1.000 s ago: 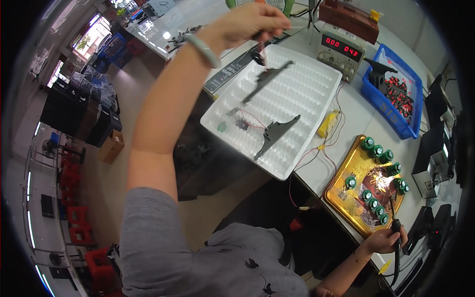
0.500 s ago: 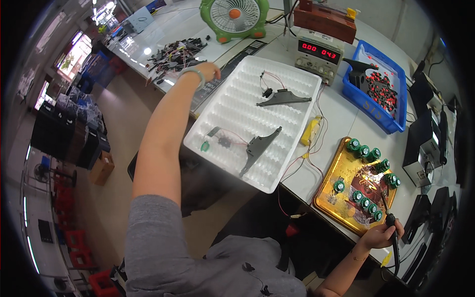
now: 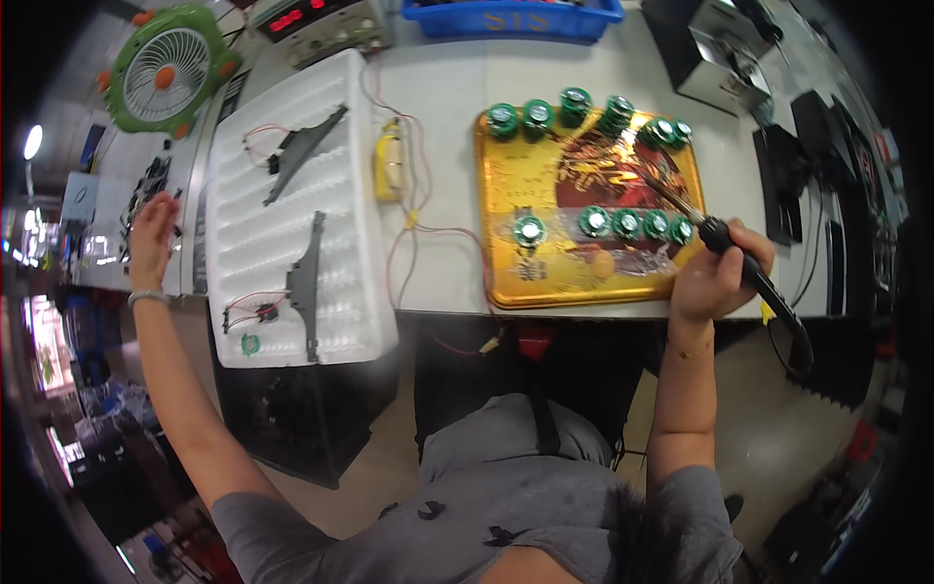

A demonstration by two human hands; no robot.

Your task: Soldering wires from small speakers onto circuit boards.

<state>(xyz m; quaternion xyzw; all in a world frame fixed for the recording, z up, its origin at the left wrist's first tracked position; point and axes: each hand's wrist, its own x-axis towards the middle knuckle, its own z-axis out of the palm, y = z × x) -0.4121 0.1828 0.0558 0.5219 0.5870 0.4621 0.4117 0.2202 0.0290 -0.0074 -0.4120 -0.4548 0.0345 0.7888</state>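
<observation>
In my right hand [image 3: 720, 277] is a soldering iron [image 3: 717, 236], gripped by its dark handle. Its metal tip points up and left over a gold-coloured tin lid [image 3: 506, 277]. Several small round green parts [image 3: 594, 222] with shiny tops stand on the lid, in a row at its far edge and another across its nearer half. Out at the far left, my left hand [image 3: 154, 238] has its fingers loosely bent and apart, with nothing visible in them. It is beside a pile of dark wired parts [image 3: 151, 185].
Between my hands a white foam tray [image 3: 365, 292] holds two black brackets [image 3: 305, 282] with thin wires. A yellow-wrapped part [image 3: 388, 161] lies beside it. Behind are a green fan [image 3: 167, 76], a power supply [image 3: 326, 29] and a blue bin [image 3: 511, 24]. Black boxes [image 3: 778, 185] stand right.
My view has swung right, so the tray and lid appear further left. My left hand stays by the wired parts, its fingers more raised. The right hand still holds the soldering iron over the lid.
</observation>
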